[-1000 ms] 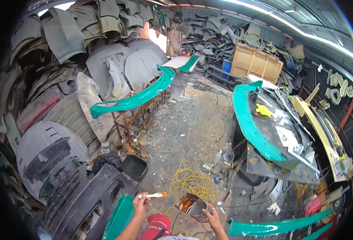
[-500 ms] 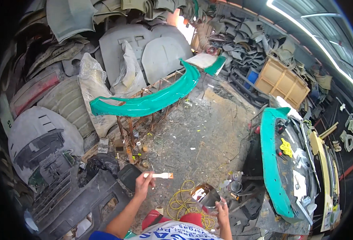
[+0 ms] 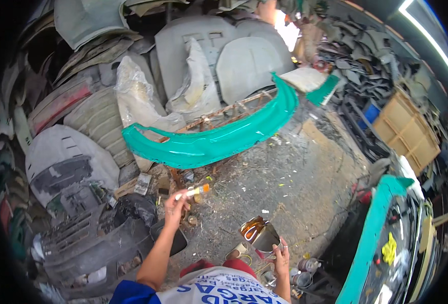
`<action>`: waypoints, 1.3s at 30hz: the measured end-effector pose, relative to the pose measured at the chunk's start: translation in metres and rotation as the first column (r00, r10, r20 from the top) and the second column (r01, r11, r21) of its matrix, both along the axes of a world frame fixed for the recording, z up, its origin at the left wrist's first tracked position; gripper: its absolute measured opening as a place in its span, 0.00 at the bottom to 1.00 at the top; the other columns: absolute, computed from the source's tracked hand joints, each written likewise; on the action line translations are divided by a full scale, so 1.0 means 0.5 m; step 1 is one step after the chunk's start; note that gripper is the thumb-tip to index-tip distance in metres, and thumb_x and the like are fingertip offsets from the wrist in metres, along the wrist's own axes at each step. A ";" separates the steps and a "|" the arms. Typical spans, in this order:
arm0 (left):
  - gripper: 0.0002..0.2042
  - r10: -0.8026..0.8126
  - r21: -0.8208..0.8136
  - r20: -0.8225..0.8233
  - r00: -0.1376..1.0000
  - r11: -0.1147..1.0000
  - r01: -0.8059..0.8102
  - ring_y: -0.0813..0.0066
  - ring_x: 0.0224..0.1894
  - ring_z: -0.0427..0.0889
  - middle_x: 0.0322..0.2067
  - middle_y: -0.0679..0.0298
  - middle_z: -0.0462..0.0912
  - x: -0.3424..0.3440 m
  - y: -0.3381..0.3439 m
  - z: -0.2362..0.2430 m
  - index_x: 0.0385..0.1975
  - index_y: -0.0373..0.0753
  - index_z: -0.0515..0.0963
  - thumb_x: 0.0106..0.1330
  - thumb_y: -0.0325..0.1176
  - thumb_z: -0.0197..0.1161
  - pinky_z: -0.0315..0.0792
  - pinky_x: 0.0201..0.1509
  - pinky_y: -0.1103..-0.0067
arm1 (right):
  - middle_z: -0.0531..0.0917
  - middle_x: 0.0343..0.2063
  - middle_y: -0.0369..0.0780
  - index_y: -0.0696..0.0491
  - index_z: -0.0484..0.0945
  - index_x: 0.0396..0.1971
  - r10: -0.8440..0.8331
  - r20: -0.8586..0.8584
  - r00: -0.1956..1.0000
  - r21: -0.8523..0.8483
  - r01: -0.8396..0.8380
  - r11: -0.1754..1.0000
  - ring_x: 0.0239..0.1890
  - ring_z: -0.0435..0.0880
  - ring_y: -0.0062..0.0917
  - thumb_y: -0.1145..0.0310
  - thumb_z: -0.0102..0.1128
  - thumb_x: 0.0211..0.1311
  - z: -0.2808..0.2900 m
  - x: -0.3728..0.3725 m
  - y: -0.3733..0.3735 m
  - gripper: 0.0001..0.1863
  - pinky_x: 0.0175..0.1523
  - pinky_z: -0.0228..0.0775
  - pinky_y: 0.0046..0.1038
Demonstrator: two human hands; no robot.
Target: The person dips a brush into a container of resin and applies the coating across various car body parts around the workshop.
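Observation:
A white-handled paintbrush (image 3: 192, 192) with orange-tinted bristles sits in my left hand (image 3: 175, 206), its tip pointing right. My right hand (image 3: 281, 257) grips the side of a metal can (image 3: 267, 237), which is tilted and has glossy amber liquid inside. Ahead of both hands lies a long, curved, shiny green panel shaped like a bumper (image 3: 208, 145), resting on a rusty metal stand (image 3: 240, 107). The brush is apart from the panel.
Grey hoods and panels (image 3: 249, 66) lean along the left and back. A second green panel (image 3: 373, 235) lies on a bench at right, beside a yellow glove-like item (image 3: 389, 248). Small containers (image 3: 301, 278) stand by my right forearm. A dark bumper (image 3: 97, 248) lies at left.
My view has swung right and I have moved closer to the green panel on the stand. The brush has risen toward it, and the can has moved along in my right hand.

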State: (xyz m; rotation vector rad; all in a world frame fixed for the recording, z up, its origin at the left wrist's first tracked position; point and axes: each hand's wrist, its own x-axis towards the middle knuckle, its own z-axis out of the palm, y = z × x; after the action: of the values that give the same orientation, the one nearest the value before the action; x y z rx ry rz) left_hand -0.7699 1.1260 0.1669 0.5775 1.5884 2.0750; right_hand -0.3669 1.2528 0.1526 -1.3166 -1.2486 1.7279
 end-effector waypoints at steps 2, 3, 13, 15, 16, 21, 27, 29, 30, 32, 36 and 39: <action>0.15 0.133 -0.088 -0.047 0.990 0.987 -0.137 0.81 0.24 0.78 0.33 0.64 0.83 -0.065 0.036 -0.001 0.51 0.34 0.79 0.72 0.37 0.61 0.71 0.27 0.83 | 0.70 0.31 0.34 0.44 0.65 0.68 0.070 0.014 0.997 -0.022 -0.070 0.997 0.35 0.75 0.20 0.63 0.61 0.65 0.003 -0.024 0.092 0.31 0.32 0.87 0.34; 0.15 0.193 -0.120 -0.059 0.979 0.973 -0.199 0.80 0.24 0.78 0.32 0.64 0.83 -0.099 0.063 0.003 0.50 0.33 0.79 0.73 0.37 0.60 0.71 0.27 0.81 | 0.70 0.31 0.34 0.44 0.64 0.68 0.092 0.020 0.996 -0.005 -0.092 0.996 0.35 0.75 0.19 0.63 0.61 0.65 0.008 -0.041 0.144 0.31 0.32 0.86 0.33; 0.16 0.452 -0.116 -0.080 0.888 0.881 -0.459 0.83 0.24 0.78 0.31 0.65 0.84 -0.295 0.281 -0.035 0.48 0.34 0.82 0.72 0.41 0.62 0.71 0.27 0.82 | 0.73 0.38 0.39 0.47 0.61 0.70 0.283 0.103 0.953 0.022 -0.287 0.958 0.42 0.79 0.26 0.62 0.60 0.66 0.078 -0.184 0.552 0.33 0.35 0.86 0.33; 0.16 0.516 -0.137 -0.047 0.855 0.845 -0.517 0.82 0.24 0.78 0.32 0.65 0.84 -0.312 0.314 -0.049 0.48 0.35 0.82 0.71 0.41 0.63 0.70 0.27 0.82 | 0.75 0.43 0.41 0.48 0.61 0.70 0.284 0.106 0.953 0.013 -0.287 0.958 0.45 0.79 0.28 0.61 0.59 0.66 0.088 -0.224 0.615 0.33 0.35 0.86 0.33; 0.16 0.525 -0.141 -0.041 0.850 0.839 -0.526 0.82 0.24 0.78 0.32 0.65 0.84 -0.323 0.331 -0.064 0.48 0.35 0.82 0.71 0.41 0.63 0.70 0.27 0.82 | 0.75 0.48 0.42 0.48 0.60 0.70 0.271 0.083 0.959 0.020 -0.274 0.962 0.47 0.79 0.28 0.61 0.57 0.67 0.096 -0.247 0.633 0.33 0.35 0.86 0.34; 0.17 0.566 -0.173 0.086 0.820 0.819 -0.547 0.82 0.23 0.77 0.31 0.64 0.84 -0.347 0.409 -0.119 0.48 0.34 0.82 0.71 0.43 0.64 0.70 0.28 0.81 | 0.75 0.54 0.43 0.50 0.58 0.70 0.228 0.026 0.973 -0.048 -0.227 0.973 0.49 0.81 0.32 0.61 0.55 0.69 0.081 -0.330 0.745 0.32 0.36 0.87 0.38; 0.18 0.461 -0.253 0.135 0.877 0.872 -0.419 0.83 0.22 0.76 0.31 0.64 0.84 -0.366 0.543 -0.089 0.49 0.33 0.82 0.71 0.43 0.62 0.70 0.28 0.82 | 0.77 0.50 0.43 0.51 0.59 0.70 0.324 0.085 0.942 -0.036 -0.322 0.946 0.49 0.82 0.33 0.62 0.55 0.69 0.094 -0.465 0.882 0.32 0.39 0.87 0.41; 0.18 0.447 -0.219 0.025 0.894 0.875 -0.432 0.83 0.23 0.76 0.31 0.64 0.84 -0.368 0.580 -0.090 0.49 0.33 0.82 0.72 0.42 0.62 0.70 0.29 0.83 | 0.77 0.46 0.42 0.51 0.60 0.70 0.444 0.090 0.891 -0.018 -0.444 0.896 0.48 0.81 0.32 0.63 0.58 0.68 0.093 -0.508 0.927 0.32 0.40 0.86 0.41; 0.18 0.461 -0.246 0.012 0.888 0.862 -0.444 0.83 0.24 0.76 0.31 0.64 0.84 -0.366 0.599 -0.080 0.49 0.32 0.81 0.72 0.42 0.61 0.69 0.28 0.83 | 0.78 0.42 0.41 0.50 0.62 0.69 0.457 0.101 0.883 -0.048 -0.455 0.889 0.43 0.80 0.28 0.60 0.61 0.66 0.085 -0.524 0.953 0.34 0.38 0.83 0.35; 0.18 0.464 -0.249 0.018 0.886 0.860 -0.445 0.83 0.25 0.75 0.30 0.63 0.84 -0.363 0.629 -0.038 0.49 0.31 0.81 0.72 0.41 0.61 0.68 0.28 0.83 | 0.79 0.36 0.39 0.48 0.64 0.69 0.474 0.108 0.874 -0.095 -0.466 0.880 0.35 0.79 0.23 0.57 0.66 0.63 0.065 -0.565 0.999 0.36 0.36 0.77 0.27; 0.16 0.377 -0.138 0.056 0.925 0.920 -0.366 0.81 0.23 0.75 0.28 0.63 0.82 -0.336 0.733 0.008 0.48 0.31 0.81 0.72 0.39 0.62 0.67 0.26 0.82 | 0.81 0.34 0.38 0.47 0.66 0.68 0.524 0.079 0.848 -0.050 -0.521 0.852 0.31 0.79 0.19 0.55 0.68 0.62 0.087 -0.607 1.081 0.35 0.39 0.73 0.26; 0.14 0.254 -0.152 0.026 0.967 0.957 -0.248 0.81 0.23 0.76 0.28 0.62 0.81 -0.295 0.865 0.058 0.47 0.31 0.81 0.71 0.37 0.63 0.68 0.26 0.81 | 0.81 0.32 0.36 0.46 0.66 0.68 0.531 0.115 0.840 -0.027 -0.531 0.847 0.32 0.80 0.19 0.54 0.67 0.63 0.102 -0.594 1.153 0.35 0.36 0.74 0.25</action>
State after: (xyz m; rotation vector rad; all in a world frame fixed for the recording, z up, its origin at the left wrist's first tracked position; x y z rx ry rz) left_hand -0.9175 1.5584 0.1960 0.2864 1.8519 2.1052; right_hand -0.6638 1.8293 0.2038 -1.1438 -1.8192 2.0311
